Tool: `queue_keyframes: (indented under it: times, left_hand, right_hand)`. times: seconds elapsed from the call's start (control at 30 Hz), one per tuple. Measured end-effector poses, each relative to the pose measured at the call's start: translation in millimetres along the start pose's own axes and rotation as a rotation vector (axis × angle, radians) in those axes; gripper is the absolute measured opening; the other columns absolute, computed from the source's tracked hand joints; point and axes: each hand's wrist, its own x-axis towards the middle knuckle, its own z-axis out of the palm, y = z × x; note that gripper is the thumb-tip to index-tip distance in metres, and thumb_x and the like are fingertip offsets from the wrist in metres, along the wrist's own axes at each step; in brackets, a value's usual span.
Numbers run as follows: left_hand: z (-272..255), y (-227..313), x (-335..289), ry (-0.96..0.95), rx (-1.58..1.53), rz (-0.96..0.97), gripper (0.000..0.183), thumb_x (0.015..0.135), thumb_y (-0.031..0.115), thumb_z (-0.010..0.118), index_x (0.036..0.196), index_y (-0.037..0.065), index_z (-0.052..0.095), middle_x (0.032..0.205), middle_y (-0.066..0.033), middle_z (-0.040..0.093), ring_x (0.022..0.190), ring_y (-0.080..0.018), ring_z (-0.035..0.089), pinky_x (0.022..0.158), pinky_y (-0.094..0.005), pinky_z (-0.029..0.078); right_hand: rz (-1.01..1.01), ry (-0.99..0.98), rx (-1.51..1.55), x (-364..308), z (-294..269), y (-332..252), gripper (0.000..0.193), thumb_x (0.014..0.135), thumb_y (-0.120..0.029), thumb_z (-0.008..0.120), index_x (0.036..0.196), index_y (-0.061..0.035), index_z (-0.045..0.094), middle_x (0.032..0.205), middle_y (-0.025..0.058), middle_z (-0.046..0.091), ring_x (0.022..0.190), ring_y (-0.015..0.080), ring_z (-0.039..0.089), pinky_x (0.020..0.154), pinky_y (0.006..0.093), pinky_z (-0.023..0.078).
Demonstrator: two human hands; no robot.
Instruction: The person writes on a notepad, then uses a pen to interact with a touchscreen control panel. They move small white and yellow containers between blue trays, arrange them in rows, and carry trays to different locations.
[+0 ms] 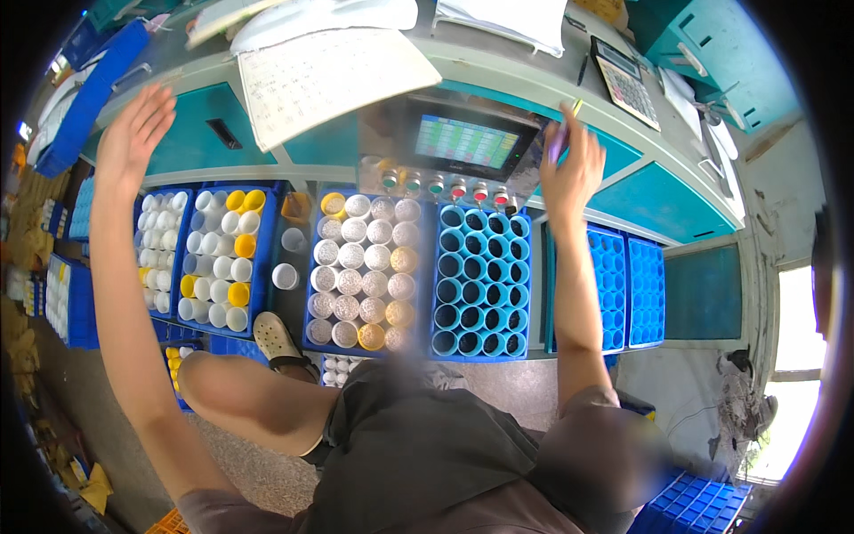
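My left hand (138,133) is raised at the far left, in front of the teal cabinet. Its fingers are stretched out and nothing shows in them. At the right of the screen panel, my right hand (576,169) grips a slim purple pen (558,142); a yellow-green tip shows above the fingers. Between the hands, an open notebook (334,80) with handwriting hangs over the counter edge. Below it, a lit display (467,141) sits above a row of push buttons (436,185). A blue crate of white and yellow cups (352,256) holds small grains, beside a crate of light-blue cups (473,295).
Cup crates (213,258) stand at the left, and more blue crates (648,289) at the right. Two loose white cups (286,276) stand beside the middle crate. A calculator (625,84) lies on the grey counter (525,67). A blue bin (89,98) is at the far left.
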Motion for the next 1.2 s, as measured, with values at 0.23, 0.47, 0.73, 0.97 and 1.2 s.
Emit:
queue_keyframes:
  times: [0.23,0.47,0.73,0.97,1.2]
  left_hand:
    - [-79,-58,-166,-0.319,0.608,-0.157,0.044,0.097,0.038,0.059,0.125,0.004,0.06,0.11,-0.0085,0.066,0.101,-0.015,0.063,0.089,-0.0297,0.049]
    - [-113,-114,-307,0.064,0.294,-0.157,0.031,0.096,0.029,0.052,0.111,0.005,0.063,0.124,-0.0118,0.062,0.112,-0.022,0.058,0.098,-0.0343,0.044]
    - [-116,-125,-336,0.169,0.134,-0.087,0.039,0.095,0.031,0.049,0.113,-0.001,0.063,0.121,-0.0186,0.063,0.116,-0.0279,0.057,0.104,-0.0386,0.039]
    - [-116,-127,-414,0.495,0.0,-0.123,0.049,0.093,0.037,0.049,0.119,-0.003,0.061,0.128,-0.0175,0.06,0.119,-0.0266,0.054,0.106,-0.0369,0.038]
    - [-115,-176,-563,1.177,-0.191,-0.183,0.049,0.101,0.042,0.043,0.129,0.003,0.055,0.134,-0.0117,0.055,0.12,-0.0203,0.053,0.103,-0.0355,0.042]
  right_hand:
    - [0.075,-0.175,0.089,74,51,45,0.042,0.086,-0.025,0.066,0.122,-0.0063,0.055,0.08,0.0041,0.07,0.076,0.0262,0.068,0.074,0.0432,0.048]
    - [0.267,-0.14,0.359,-27,32,16,0.04,0.077,-0.011,0.078,0.11,-0.0043,0.057,0.086,0.0063,0.06,0.077,0.0195,0.06,0.071,0.0322,0.05]
    - [0.245,-0.151,0.482,-57,57,18,0.053,0.075,-0.005,0.077,0.123,-0.0041,0.053,0.113,0.0158,0.053,0.097,0.0264,0.052,0.085,0.0371,0.048]
    - [0.222,-0.373,0.599,-148,30,-89,0.042,0.085,-0.005,0.071,0.123,0.0005,0.052,0.101,0.012,0.054,0.089,0.0232,0.053,0.077,0.0333,0.043]
    - [0.074,-0.958,1.216,-238,-7,-259,0.04,0.083,0.001,0.069,0.121,-0.0002,0.055,0.106,0.0116,0.059,0.091,0.0226,0.058,0.082,0.0354,0.047]
